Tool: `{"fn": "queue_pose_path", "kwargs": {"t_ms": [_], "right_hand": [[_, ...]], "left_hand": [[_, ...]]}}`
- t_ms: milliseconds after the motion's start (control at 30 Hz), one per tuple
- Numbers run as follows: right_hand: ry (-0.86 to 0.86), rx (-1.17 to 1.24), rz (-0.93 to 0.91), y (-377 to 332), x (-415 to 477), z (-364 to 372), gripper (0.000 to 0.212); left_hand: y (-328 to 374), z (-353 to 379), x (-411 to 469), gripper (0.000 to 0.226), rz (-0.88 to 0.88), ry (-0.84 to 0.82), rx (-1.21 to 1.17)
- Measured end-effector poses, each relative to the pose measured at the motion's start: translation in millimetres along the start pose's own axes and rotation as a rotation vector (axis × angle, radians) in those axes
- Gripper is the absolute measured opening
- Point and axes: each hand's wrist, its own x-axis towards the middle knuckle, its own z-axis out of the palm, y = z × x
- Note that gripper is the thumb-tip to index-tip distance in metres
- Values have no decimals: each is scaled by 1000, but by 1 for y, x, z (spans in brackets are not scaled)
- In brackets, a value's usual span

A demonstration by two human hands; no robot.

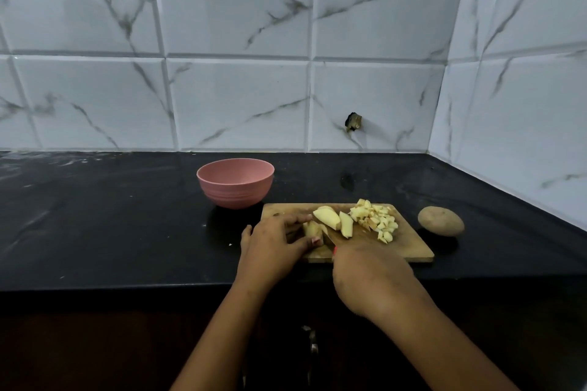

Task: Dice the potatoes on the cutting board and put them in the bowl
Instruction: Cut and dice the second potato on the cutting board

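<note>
Potato piece (313, 229) is lying on cutting board (409, 246), left hand (274, 247) curling its fingers round it; right hand (371, 276) is clamping knife (327, 236); diced pile (376, 220) is sitting right; bowl (235, 182) far left.

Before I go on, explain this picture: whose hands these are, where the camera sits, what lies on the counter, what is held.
No machine here: these are a person's two bare hands, filmed by a camera worn on the head, looking forward and down. On the black counter lie a wooden cutting board, a pink bowl behind it and a whole potato to its right. The board carries diced pieces and two wedges. The left hand holds a potato piece; the right hand grips a knife, mostly hidden.
</note>
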Motion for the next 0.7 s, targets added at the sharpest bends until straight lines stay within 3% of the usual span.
{"fn": "queue_pose_path", "kwargs": {"t_ms": [300,700], "right_hand": [[172,150,-121,17,-2,1,24],[192,166,-122,6,-11,1,20]], "left_hand": [[2,-2,-1,38,13,34,103],[4,-1,-1,40,41,50,223]]}}
